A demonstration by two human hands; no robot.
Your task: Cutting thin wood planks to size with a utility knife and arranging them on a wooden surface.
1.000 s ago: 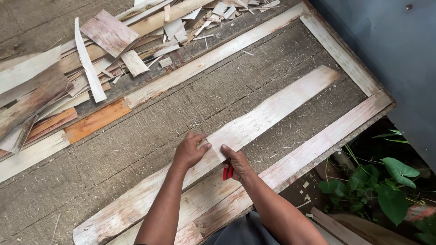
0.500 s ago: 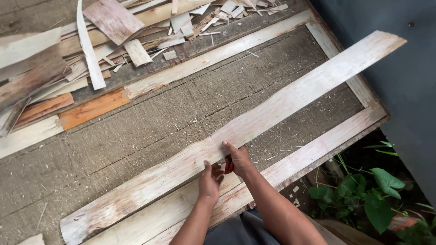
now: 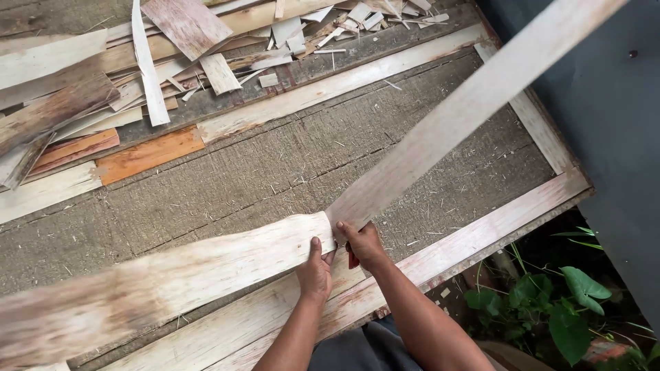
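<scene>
A long pale wood veneer strip point(image 3: 206, 264) is raised off the grey work surface point(image 3: 261, 178) and runs from the lower left to the upper right, with a kink at its middle. My left hand point(image 3: 316, 271) pinches the strip's near edge just left of the kink. Just right of the kink, my right hand point(image 3: 363, 244) grips the strip. It also holds a small red-handled tool point(image 3: 353, 260), mostly hidden under the fingers.
A heap of veneer scraps point(image 3: 172, 41) and an orange piece point(image 3: 148, 154) lie at the far left. Pale strips point(image 3: 481, 237) lie along the edges of the work surface. A dark grey wall point(image 3: 605, 137) stands at the right, with a green plant point(image 3: 550, 309) below it.
The long strip, which lay flat on the surface, is now lifted and tilted up to the right. My left hand moved from resting on it to gripping it beside my right hand.
</scene>
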